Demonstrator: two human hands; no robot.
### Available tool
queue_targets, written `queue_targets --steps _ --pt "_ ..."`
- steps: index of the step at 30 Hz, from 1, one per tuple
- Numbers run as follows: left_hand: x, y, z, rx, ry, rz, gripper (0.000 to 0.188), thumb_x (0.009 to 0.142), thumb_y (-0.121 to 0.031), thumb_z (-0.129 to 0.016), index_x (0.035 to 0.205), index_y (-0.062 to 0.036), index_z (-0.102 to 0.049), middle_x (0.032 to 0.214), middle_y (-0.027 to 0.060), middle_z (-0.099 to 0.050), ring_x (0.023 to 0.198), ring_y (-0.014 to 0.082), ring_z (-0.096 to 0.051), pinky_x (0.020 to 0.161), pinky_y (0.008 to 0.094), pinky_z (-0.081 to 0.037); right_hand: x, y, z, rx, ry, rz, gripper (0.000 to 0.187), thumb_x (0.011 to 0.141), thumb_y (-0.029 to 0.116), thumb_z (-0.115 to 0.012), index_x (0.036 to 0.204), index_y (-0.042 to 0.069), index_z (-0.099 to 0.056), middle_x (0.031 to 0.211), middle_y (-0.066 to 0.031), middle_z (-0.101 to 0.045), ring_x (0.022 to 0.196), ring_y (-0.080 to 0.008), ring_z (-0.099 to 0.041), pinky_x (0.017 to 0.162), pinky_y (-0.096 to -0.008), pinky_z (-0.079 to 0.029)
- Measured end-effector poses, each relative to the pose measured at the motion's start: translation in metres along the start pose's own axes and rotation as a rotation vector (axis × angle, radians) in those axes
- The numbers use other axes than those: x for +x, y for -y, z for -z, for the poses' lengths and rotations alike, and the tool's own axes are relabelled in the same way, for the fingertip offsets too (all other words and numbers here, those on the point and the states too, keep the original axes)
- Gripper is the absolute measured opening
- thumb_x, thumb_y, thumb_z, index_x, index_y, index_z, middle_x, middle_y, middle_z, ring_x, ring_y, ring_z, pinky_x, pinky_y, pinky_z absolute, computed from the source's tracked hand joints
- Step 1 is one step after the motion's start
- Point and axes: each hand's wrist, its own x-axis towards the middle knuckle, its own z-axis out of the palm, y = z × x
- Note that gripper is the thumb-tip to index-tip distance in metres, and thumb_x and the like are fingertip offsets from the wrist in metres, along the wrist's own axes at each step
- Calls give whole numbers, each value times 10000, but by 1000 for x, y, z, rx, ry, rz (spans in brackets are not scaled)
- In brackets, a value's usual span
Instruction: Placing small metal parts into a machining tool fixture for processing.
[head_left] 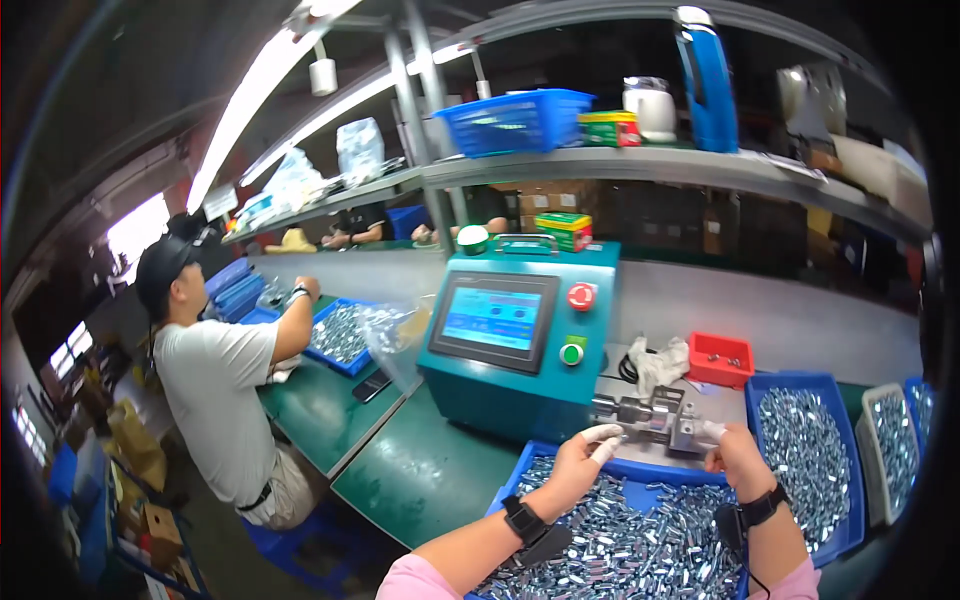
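My left hand (578, 468), white covers on its fingertips, pinches at the left of a metal clamping fixture (668, 418). What looks like a small metal part sits at its fingertips, too small to make out. At the fixture's right side is my right hand (738, 458), fingers bent and one white-covered fingertip against the metal; anything inside them is hidden. Beneath both hands lies a blue tray (640, 470) heaped with small shiny metal parts (640, 545). The fixture adjoins a teal machine (510, 395) with a lit screen (495, 315), a red knob and a green button.
More metal parts fill a blue tray (853, 470) and a pale tray (873, 440) at right. A red bin (720, 360) and white cloth (660, 366) lie behind the fixture. A shelf (600, 165) crosses above. At left, a co-worker (215, 400) stands beside another parts tray.
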Motion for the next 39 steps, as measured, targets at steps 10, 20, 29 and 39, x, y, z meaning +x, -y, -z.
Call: queue_targets --steps 10,20,29,39 --pt "10 -20 -17 667 -51 -369 174 819 -84 -627 992 -66 -641 954 55 -623 867 171 -561 792 287 -447 -14 26 -7 -183 85 -40 329 853 313 -537 855 -11 -594 534 -115 -581 414 -149 -506 390 -277 -366" --pt "77 -23 -93 1224 51 -625 134 727 -140 -708 857 -113 -693 784 38 -616 859 205 -509 811 351 -343 0 13 -3 -88 91 -1 332 829 294 -566 842 -36 -600 574 -112 -572 422 -171 -541 380 -290 -374" --pt "79 -17 -93 1406 104 -666 146 711 -167 -722 855 -154 -699 738 16 -575 879 188 -498 831 336 -272 7 4 1 -78 57 -40 336 814 272 -555 839 -61 -594 587 -124 -572 429 -186 -545 383 -303 -380" --pt "91 -36 -91 1425 301 -689 121 750 -182 -679 857 -126 -683 838 69 -618 922 247 -509 817 397 -321 12 5 -1 -63 35 -13 324 810 252 -551 866 -65 -585 601 -130 -578 440 -191 -547 410 -310 -396"
